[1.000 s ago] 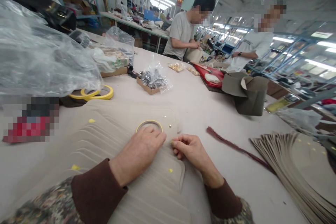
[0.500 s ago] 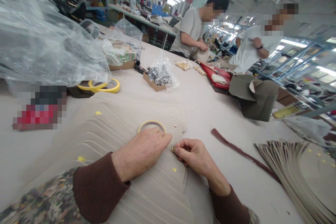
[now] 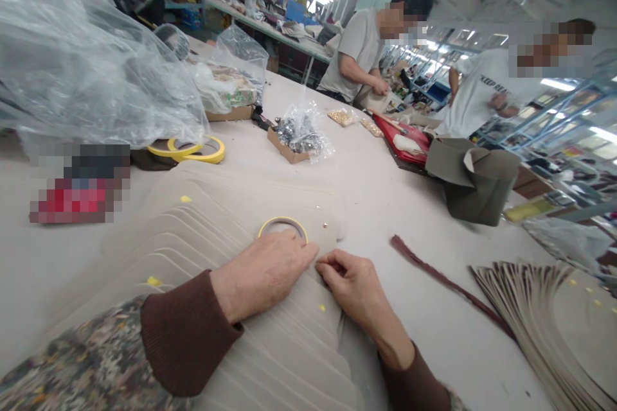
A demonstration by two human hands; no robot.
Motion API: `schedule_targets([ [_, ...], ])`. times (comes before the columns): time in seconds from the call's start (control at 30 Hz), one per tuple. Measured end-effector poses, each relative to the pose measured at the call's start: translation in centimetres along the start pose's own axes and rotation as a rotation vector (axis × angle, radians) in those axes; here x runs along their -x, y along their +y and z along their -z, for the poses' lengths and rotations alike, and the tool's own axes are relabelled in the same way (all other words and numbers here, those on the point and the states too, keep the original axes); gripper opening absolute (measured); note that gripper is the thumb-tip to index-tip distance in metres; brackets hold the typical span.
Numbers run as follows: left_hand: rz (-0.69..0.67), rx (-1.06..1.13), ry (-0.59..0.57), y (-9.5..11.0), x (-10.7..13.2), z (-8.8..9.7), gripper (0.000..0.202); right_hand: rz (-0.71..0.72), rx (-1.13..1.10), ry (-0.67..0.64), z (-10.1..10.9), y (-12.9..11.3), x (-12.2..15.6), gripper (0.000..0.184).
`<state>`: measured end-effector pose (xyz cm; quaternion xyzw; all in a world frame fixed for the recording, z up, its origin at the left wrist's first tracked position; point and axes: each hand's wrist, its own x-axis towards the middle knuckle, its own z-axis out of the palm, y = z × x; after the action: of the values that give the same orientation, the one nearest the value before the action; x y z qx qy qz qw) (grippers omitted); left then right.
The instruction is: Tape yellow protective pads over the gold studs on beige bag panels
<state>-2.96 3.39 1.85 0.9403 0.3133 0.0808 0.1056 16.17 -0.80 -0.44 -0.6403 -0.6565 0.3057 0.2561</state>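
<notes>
My left hand [image 3: 263, 273] lies palm down on a fanned stack of beige leather pieces [image 3: 202, 237], its fingers curled and pressed together at the near edge of a small yellow tape ring [image 3: 283, 227]. My right hand [image 3: 349, 282] rests beside it with fingertips pinched against the top piece, next to my left fingertips. What they pinch is too small to make out. Small yellow stickers [image 3: 321, 307] and tiny metal studs [image 3: 325, 226] dot the pieces.
Two yellow tape rolls [image 3: 193, 149] and a big clear plastic bag [image 3: 87, 70] lie at the left. A box of metal parts [image 3: 292, 141], a red tray [image 3: 402, 141] and a folded grey bag [image 3: 475, 176] lie further back. Another fanned stack [image 3: 554, 314] and a dark red strip [image 3: 443, 282] lie at right. Other people work across the table.
The view has shifted slightly up and left. Both hands stay on the stack by the tape ring; my right fingers have closed in toward my left fingertips.
</notes>
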Motion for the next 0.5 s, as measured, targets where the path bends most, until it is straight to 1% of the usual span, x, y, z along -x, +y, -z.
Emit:
schedule_targets([
  [0.03,0.007,0.000,0.001,0.0,0.0,0.0,0.014,-0.047,-0.065,-0.015,0.1,0.2,-0.1,0.013],
  [0.13,0.034,0.012,-0.003,0.0,0.0,0.2,0.013,-0.206,-0.345,-0.075,0.6,0.9,-0.3,0.031],
  [0.2,0.039,0.025,-0.007,0.0,0.1,0.4,0.014,-0.260,-0.431,-0.095,0.9,1.1,0.0,0.029],
  [0.23,0.041,0.026,-0.004,0.0,0.1,0.5,0.014,-0.255,-0.412,-0.092,1.0,1.1,0.2,0.026],
  [0.3,0.044,0.021,-0.003,0.0,0.2,0.5,0.014,-0.180,-0.276,-0.068,1.0,0.9,0.7,0.021],
  [0.4,0.043,0.023,-0.006,0.0,0.2,0.5,0.014,0.001,-0.056,0.017,0.5,0.4,1.2,0.014],
  [0.43,0.040,0.030,-0.007,-0.1,0.2,0.4,0.014,0.047,-0.008,0.049,0.3,0.2,1.2,0.014],
  [0.5,0.035,0.041,-0.005,-0.1,0.2,0.3,0.013,0.092,0.049,0.093,-0.3,0.1,1.1,0.014],
])
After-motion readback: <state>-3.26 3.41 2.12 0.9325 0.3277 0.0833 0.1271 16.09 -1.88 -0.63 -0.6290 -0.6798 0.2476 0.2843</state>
